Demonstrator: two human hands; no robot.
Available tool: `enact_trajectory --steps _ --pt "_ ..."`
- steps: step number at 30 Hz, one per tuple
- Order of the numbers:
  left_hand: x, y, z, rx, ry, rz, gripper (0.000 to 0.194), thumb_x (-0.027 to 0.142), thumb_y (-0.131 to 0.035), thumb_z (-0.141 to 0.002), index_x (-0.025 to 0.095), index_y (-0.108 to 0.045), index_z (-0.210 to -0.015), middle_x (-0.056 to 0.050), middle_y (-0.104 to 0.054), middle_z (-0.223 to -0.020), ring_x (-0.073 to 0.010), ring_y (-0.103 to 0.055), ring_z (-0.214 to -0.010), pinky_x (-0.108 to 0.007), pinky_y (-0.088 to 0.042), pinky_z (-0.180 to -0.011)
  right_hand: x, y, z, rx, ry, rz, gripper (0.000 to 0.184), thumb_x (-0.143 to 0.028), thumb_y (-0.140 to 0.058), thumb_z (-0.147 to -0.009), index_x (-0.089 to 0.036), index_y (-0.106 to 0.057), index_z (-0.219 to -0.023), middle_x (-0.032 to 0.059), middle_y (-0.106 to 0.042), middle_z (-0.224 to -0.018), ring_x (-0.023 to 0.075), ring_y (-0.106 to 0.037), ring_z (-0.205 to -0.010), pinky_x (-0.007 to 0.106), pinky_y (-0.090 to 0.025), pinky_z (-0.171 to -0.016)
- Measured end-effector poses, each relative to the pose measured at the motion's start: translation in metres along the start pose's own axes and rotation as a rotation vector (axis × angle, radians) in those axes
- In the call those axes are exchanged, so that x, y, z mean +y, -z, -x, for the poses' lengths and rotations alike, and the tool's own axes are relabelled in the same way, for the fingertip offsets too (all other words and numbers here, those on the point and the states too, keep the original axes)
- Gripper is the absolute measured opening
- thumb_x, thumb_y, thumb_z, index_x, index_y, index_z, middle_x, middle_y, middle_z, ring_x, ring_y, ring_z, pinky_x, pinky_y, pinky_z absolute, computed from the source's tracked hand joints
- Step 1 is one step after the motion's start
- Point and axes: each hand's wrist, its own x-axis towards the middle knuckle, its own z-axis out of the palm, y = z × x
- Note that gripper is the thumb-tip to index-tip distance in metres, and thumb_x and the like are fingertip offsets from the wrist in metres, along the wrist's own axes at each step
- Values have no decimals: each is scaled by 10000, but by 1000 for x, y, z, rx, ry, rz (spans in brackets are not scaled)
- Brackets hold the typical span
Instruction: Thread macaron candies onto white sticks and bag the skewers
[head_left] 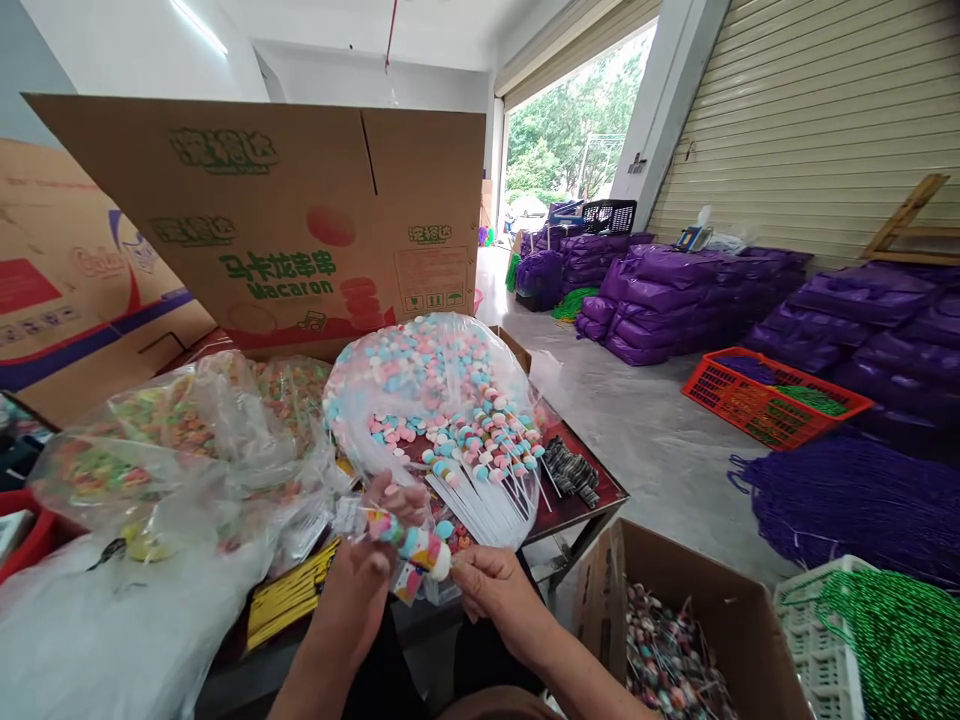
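Between my hands, above the table's front edge, is a skewer of soft pastel candies (421,550), partly inside a clear printed wrapper. My left hand (364,575) is closed around the wrapper's far end; some of its fingers are hidden or blurred. Thumb and fingertips of my right hand (495,588) pinch the near end of the skewer, where the stick is mostly covered. Just beyond, several finished candy skewers (495,440) lie on a big clear bag of loose pastel candies (420,370). White sticks (480,510) lie below them.
Bags of colourful candies (187,420) fill the left side, with yellow strips (289,600) nearby. A cardboard carton (300,230) rises behind. Dark twist-tie bundles (574,470) sit at the table's right corner. An open box of wrapped skewers (675,650) stands at lower right.
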Motion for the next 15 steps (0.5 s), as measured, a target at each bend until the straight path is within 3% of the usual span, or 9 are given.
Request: enact_trajectory --steps 3,5,11,15 --pt "-9 -25 6 87 55 155 408 482 -913 -657 226 -658 -846 32 -618 -675 -162 -676 -770 -256 -583 -723 -1 -14 -3 2 -14 3 610 -771 -719 -765 -185 -573 -682 -94 -376 -482 58 -298 -452 246 -217 -482" --pt "-11 -35 8 63 92 191 403 480 -878 -724 197 -591 -734 47 -558 -639 -121 -624 -696 -226 -560 -693 -4 -20 -4 8 -10 16 621 -797 -676 -784 -197 -543 -695 -98 -363 -492 61 -285 -459 244 -220 -483" --pt "10 -24 -7 131 -9 184 469 483 -924 -635 194 -562 -710 67 -530 -623 -104 -576 -647 -242 -583 -716 -8 -15 -1 -59 67 325 630 -814 -572 -852 -195 -589 -737 -45 -518 -556 83 -404 -519 238 -287 -516" --pt "-7 -24 3 126 75 75 445 476 -904 -667 197 -560 -706 56 -540 -621 -121 -602 -649 -221 -541 -596 2 -19 -3 -55 0 268 675 -863 -542 -825 -199 -586 -713 -53 -498 -495 74 -371 -421 235 -270 -446"
